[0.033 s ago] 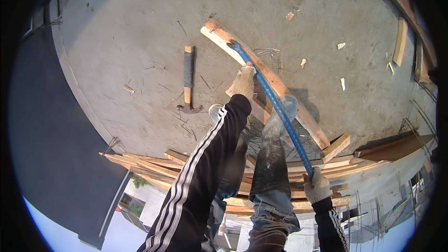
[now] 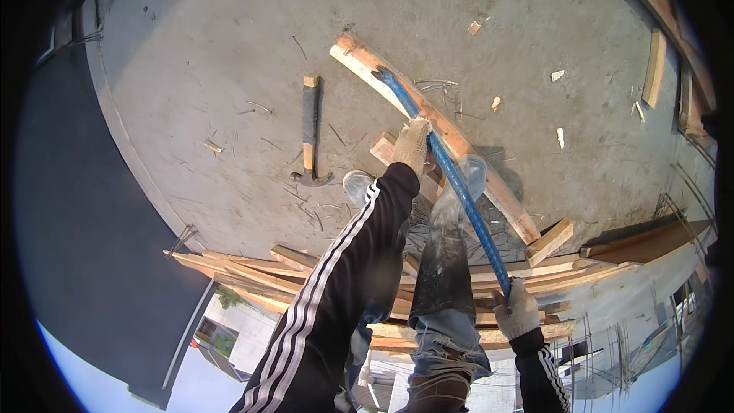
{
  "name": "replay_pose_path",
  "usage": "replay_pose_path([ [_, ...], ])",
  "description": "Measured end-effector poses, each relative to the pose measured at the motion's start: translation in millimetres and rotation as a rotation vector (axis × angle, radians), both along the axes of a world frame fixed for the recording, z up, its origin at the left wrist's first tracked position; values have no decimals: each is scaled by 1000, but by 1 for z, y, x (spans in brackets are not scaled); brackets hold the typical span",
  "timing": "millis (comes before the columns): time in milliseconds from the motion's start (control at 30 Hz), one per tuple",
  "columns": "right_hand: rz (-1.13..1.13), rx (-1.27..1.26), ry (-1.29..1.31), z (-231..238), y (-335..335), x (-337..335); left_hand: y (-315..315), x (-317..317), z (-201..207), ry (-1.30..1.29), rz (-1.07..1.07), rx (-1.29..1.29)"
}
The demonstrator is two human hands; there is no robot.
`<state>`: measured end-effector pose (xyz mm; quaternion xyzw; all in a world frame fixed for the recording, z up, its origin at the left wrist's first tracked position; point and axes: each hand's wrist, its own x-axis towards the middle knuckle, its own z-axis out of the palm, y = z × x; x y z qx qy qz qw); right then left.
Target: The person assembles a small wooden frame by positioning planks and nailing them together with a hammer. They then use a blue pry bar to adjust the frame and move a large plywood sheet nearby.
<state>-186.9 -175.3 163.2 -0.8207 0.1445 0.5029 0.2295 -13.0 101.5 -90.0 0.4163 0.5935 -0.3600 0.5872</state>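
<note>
A long blue pry bar slants across my front, its forked claw lying on a wooden beam on the concrete. My left hand, in a pale knitted glove, is closed around the bar below the claw. At the bar's near end my right hand, gloved likewise, grips the shaft. Whether the claw has caught a nail I cannot tell. A shorter board lies partly hidden under my left hand. My boot is against the beam, partly behind the bar.
A claw hammer with a wrapped handle lies to the left among loose bent nails. Stacked timber runs behind my legs. A short block lies by the beam's near end. Thin rebar rods stick up at lower right.
My left hand has shifted slightly down the bar, toward me and to the right. The bar's claw and the beam have hardly moved; my right hand stays at the near end.
</note>
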Motion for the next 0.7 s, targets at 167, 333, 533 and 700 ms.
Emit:
replay_pose_path([
  [167,-52,239,-20,74,37,44,-34,-27,51,-226,505,-327],
  [333,-192,159,71,225,36,45,-74,-43,180,-165,289,-22],
  [533,-224,-66,133,360,-4,-12,-157,-120,292,-209,36,-206],
  [700,-601,-64,236,339,-18,-30,-58,-139,322,-342,-220,-235],
])
